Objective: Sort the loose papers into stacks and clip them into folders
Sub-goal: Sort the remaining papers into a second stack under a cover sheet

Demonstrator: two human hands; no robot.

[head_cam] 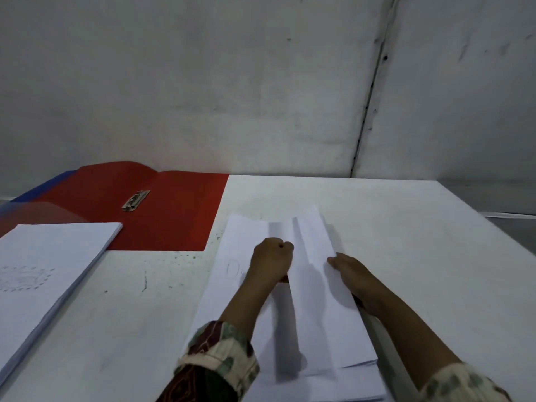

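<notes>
A pile of loose white papers lies on the white table in front of me. My left hand is curled and grips the lifted left edge of the top sheets, which arch upward. My right hand rests at the right edge of the same sheets, fingers along the edge. An open red folder lies at the back left, its metal clip bare. A neat stack of white papers with a dotted drawing sits at the left.
A blue folder peeks out under the red one at the far left, with a translucent cover flap beside it. The white table ends at the right, and a grey wall rises right behind it.
</notes>
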